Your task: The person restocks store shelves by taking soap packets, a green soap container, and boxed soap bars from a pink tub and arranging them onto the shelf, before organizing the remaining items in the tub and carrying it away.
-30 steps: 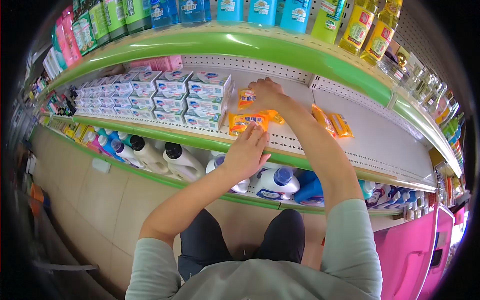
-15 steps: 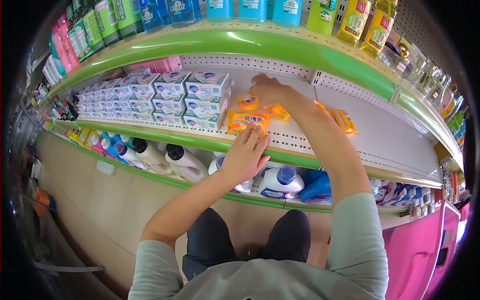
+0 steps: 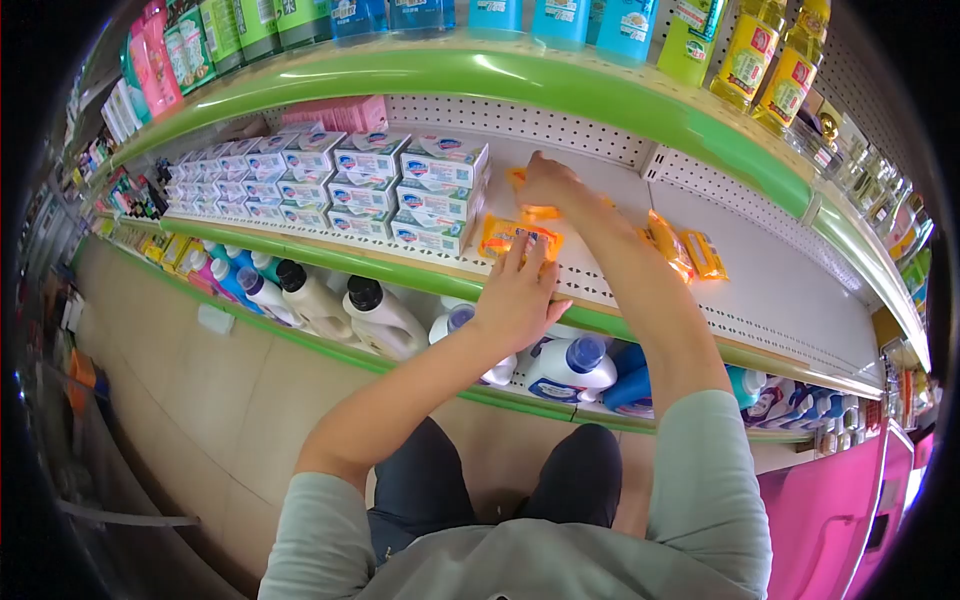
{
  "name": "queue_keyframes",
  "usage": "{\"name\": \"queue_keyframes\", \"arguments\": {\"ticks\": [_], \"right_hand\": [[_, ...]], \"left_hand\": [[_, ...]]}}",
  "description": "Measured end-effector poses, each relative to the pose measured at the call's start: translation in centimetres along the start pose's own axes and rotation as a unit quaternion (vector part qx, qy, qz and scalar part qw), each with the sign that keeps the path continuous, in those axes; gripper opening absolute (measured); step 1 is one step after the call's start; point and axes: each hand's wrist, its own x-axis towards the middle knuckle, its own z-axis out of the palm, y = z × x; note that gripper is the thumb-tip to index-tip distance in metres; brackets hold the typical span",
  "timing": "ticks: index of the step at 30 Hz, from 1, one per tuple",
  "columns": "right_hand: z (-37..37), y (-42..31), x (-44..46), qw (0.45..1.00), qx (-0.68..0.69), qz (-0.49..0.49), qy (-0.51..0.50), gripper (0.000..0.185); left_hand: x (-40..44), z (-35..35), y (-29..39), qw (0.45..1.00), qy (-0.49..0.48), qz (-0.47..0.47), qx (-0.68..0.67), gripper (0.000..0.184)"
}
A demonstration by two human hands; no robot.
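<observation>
My left hand (image 3: 520, 292) rests with spread, stretched fingers on the front orange soap packet (image 3: 500, 236), which lies flat near the shelf's front edge. Behind it, my right hand (image 3: 552, 190) is bent down with its fingers curled round another orange packet (image 3: 541, 212). A bit of orange also shows at its fingertips; the rest is hidden by the hand. Right of my right forearm lie two more orange packets, one tilted packet (image 3: 669, 246) and one at the far side (image 3: 706, 255). Part of another is covered by the forearm.
Stacked white soap boxes (image 3: 437, 190) stand close on the left, with a pink pack (image 3: 345, 112) behind. A green-edged upper shelf (image 3: 480, 85) with bottles overhangs my hands. White detergent bottles (image 3: 567, 370) stand on the shelf below.
My right hand has come down onto an orange packet that lay partly uncovered before. My left hand stays on the front packet. The whole view has shifted slightly.
</observation>
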Motion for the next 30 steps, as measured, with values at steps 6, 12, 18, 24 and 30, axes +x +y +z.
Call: {"name": "queue_keyframes", "arguments": {"ticks": [6, 12, 18, 24, 30], "right_hand": [[0.7, 3.2, -1.0, 0.986, 0.063, -0.154, -0.021, 0.064], [0.5, 3.9, -1.9, 0.981, 0.016, -0.189, -0.042, 0.054], [-0.4, 4.2, -3.2, 0.972, 0.072, -0.225, -0.017, 0.057], [0.3, 4.7, -2.1, 0.969, 0.108, -0.223, -0.02, 0.064], [0.0, 4.3, -2.0, 0.97, 0.056, -0.238, -0.013, 0.065]], "left_hand": [[-1.3, -0.6, -0.5, 0.999, 0.049, 0.0, 0.011, 0.059], [-1.5, -0.8, -0.4, 0.993, -0.023, -0.077, 0.085, 0.067], [-1.0, -1.9, -0.3, 0.99, -0.074, -0.096, 0.065, 0.062], [0.7, -1.8, -1.1, 0.996, 0.011, 0.025, 0.085, 0.057], [0.7, -0.4, -1.1, 0.997, -0.055, 0.0, 0.048, 0.052]]}}
